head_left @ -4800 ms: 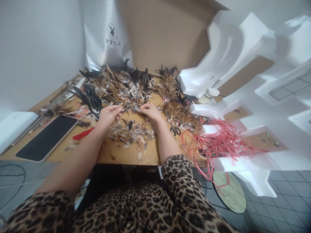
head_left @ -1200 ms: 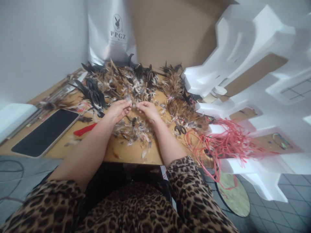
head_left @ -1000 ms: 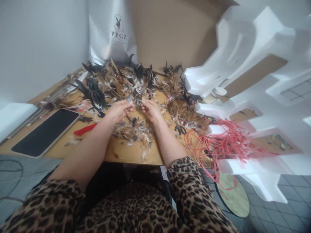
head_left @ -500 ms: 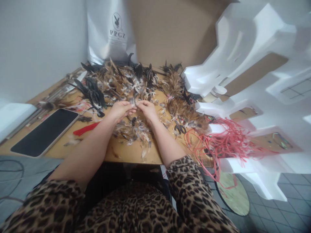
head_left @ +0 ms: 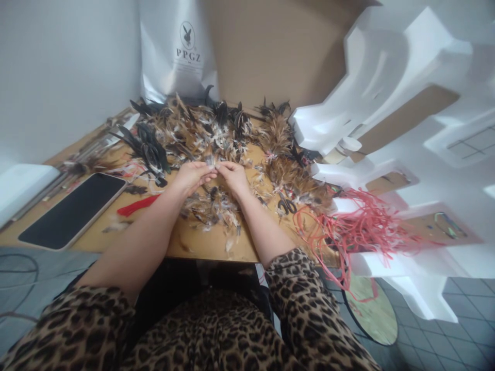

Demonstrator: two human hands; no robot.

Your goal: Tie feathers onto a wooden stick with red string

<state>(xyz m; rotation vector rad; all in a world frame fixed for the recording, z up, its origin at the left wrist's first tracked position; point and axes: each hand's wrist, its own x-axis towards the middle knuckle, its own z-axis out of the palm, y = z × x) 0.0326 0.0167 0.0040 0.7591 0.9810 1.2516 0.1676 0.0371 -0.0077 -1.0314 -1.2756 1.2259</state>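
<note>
Over the middle of the table, my left hand and my right hand meet at their fingertips, both pinched closed on a small tuft of pale and brown feathers. Which fingers bear on which quill is too small to tell. Loose brown and white feathers lie just below my hands. Beyond them spreads a large heap of brown and black feathers. A bunch of dark feathers rests left of my left hand, and brown feather bundles lie to the right.
A phone and a red strip lie on the left. Black-handled scissors sit to the right, near tangled red string. White foam pieces stand along the right side. A silvery bag is at the back.
Both hands stay together around the feather tuft, with only slight finger movement. The whole view has shifted a little; nothing else has visibly moved.
</note>
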